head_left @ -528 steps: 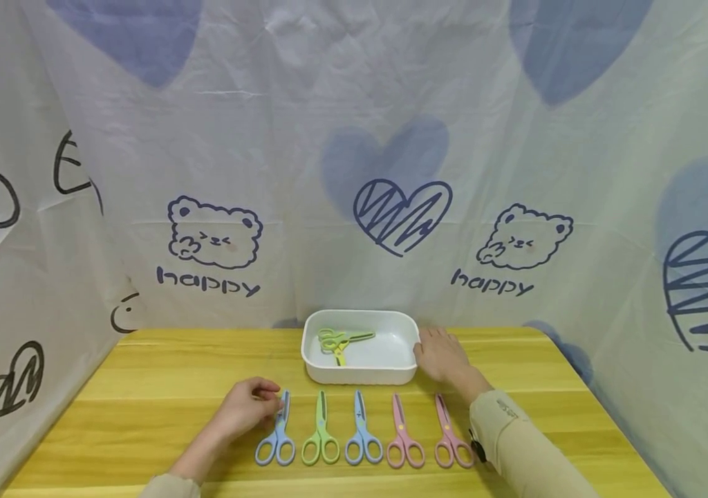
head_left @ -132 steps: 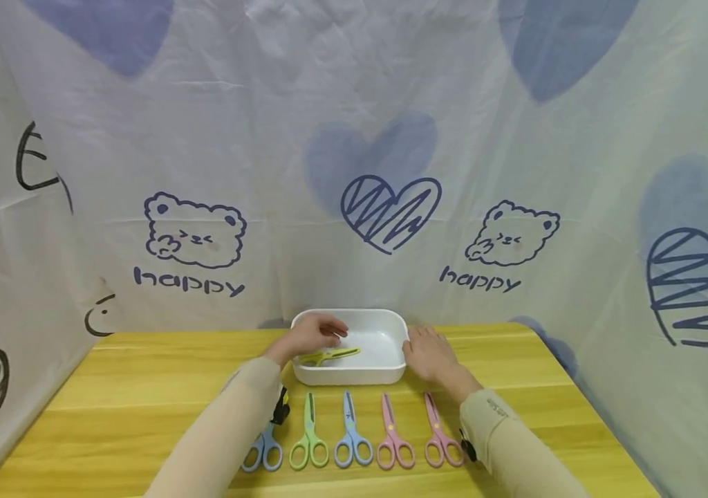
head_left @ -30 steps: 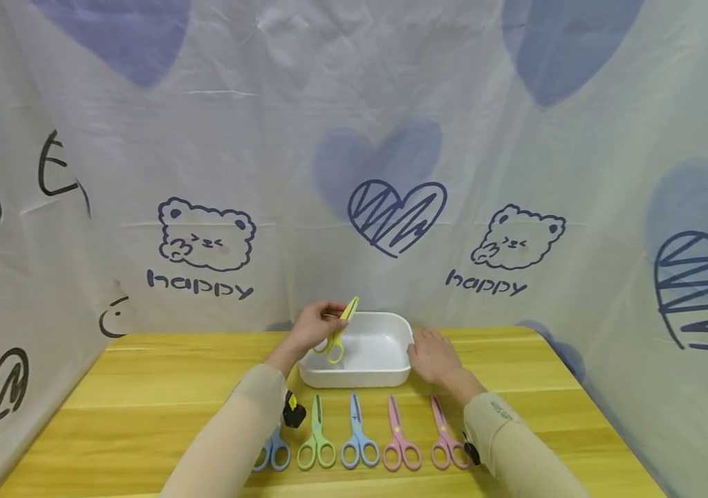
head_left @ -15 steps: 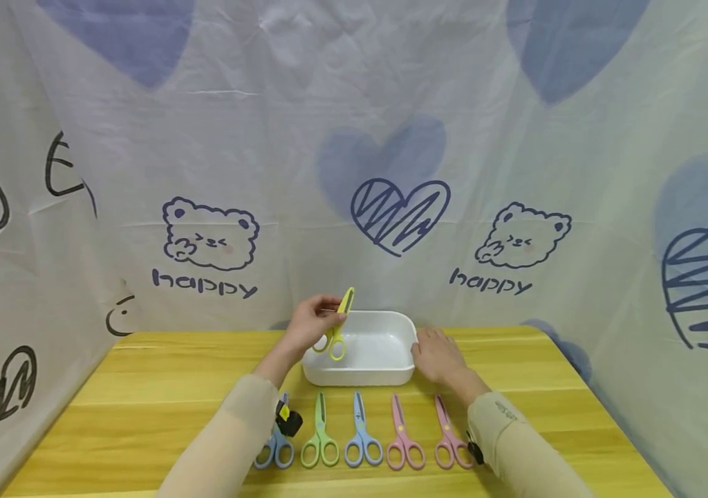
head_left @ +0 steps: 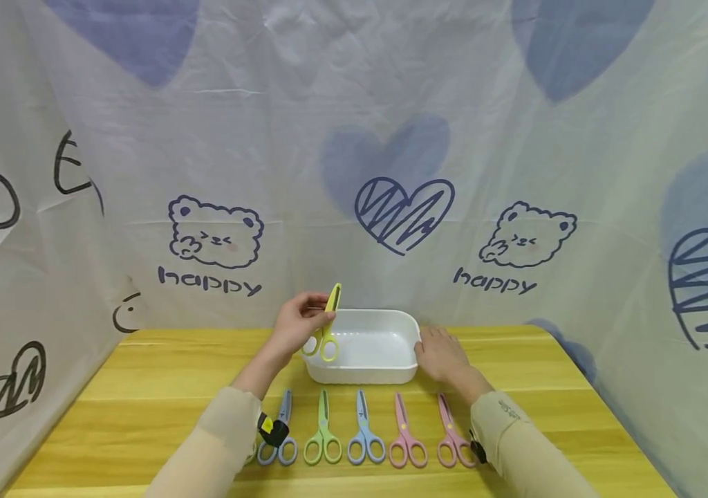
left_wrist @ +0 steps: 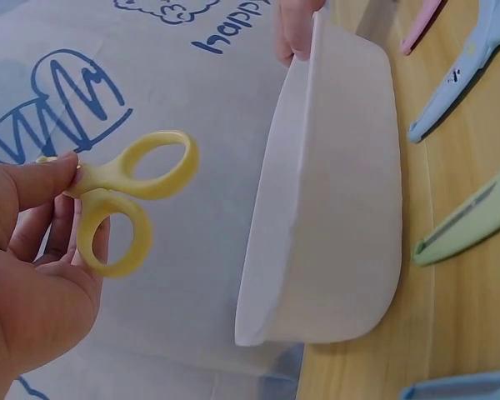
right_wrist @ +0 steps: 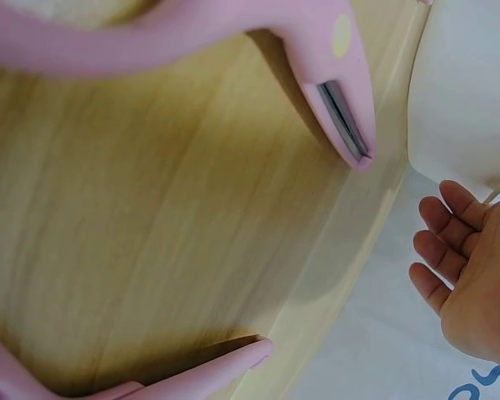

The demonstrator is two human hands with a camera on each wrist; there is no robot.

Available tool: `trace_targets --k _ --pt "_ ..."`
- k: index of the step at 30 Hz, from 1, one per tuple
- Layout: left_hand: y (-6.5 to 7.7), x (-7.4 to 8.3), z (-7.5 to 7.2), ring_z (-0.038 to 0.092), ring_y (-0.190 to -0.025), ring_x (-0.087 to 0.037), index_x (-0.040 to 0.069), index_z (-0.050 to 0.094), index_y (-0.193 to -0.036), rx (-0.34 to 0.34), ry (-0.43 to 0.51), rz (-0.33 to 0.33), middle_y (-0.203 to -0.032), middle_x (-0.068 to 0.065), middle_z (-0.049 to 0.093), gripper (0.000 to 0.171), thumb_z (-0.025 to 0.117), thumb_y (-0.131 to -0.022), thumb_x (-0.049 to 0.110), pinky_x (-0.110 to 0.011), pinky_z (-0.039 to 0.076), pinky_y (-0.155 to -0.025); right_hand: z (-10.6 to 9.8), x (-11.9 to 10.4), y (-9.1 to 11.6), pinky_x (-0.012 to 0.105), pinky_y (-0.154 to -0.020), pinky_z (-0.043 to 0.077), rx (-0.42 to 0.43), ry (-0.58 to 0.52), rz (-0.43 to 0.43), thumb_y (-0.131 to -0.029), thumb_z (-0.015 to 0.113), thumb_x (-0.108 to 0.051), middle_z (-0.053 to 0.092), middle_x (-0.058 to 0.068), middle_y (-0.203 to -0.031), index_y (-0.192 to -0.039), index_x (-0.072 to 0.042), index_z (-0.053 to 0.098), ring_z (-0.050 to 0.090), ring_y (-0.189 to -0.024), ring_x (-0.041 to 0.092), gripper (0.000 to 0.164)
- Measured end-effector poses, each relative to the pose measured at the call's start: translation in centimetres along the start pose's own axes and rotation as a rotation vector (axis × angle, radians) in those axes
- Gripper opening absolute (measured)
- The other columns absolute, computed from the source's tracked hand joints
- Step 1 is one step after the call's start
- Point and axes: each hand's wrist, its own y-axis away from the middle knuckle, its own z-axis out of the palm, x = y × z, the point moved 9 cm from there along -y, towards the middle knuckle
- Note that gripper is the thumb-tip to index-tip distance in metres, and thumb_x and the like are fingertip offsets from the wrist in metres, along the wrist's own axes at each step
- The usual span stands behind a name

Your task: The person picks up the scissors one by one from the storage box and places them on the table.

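My left hand pinches yellow scissors between thumb and fingers, raised over the left end of a white tray. In the head view the blade points up, finger loops hanging lower. The left wrist view shows both yellow loops, while most of the blade is hidden by the hand. At the tray's right end, my right hand grips the rim, its thumb over the edge and the other fingers outside. Nothing lies on the visible tray floor.
Along the front lie blue, green, blue and two pink scissors, blades pointing away. A greenish handle peeks out beside the left sleeve. A printed cloth hangs behind the wooden table.
The green and yellow scissors have left the tray; the yellow pair is now in my left hand, which has drifted slightly left. A greenish handle shows left of the row. My right hand stays put.
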Motion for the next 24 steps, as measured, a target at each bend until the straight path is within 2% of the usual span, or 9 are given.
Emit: trace_targets --k 9,17,24 --pt "1.5 0.2 -2.3 0.066 -0.114 -0.03 -0.003 0.063 -0.129 0.028 -0.003 0.008 -0.126 -0.021 0.065 0.038 0.073 -0.094 0.003 -0.022 0.055 -0.088 0.3 0.2 -0.2 0.061 -0.118 0.031 -0.006 -0.007 0.01 -0.108 0.038 -0.025 0.053 0.027 -0.146 -0.144 0.008 0.05 0.045 -0.137 0.043 0.05" --pt "2.9 -0.3 -4.6 0.064 -0.12 -0.032 0.0 0.062 -0.132 0.064 -0.04 -0.03 -0.13 -0.019 0.064 0.04 0.073 -0.095 0.007 -0.024 0.055 -0.092 0.0 0.3 0.0 0.061 -0.119 0.029 -0.015 -0.013 0.018 -0.109 0.038 -0.026 0.051 0.027 -0.148 -0.146 0.008 0.048 0.043 -0.14 0.044 0.052" --pt "4.4 -0.6 -6.4 0.065 -0.119 -0.029 -0.002 0.059 -0.135 0.075 -0.031 -0.034 -0.134 -0.022 0.063 0.044 0.073 -0.096 0.01 -0.02 0.055 -0.09 0.0 0.0 0.0 0.061 -0.119 0.029 -0.016 -0.012 0.01 -0.108 0.039 -0.025 0.05 0.028 -0.149 -0.146 0.009 0.048 0.042 -0.141 0.045 0.052"
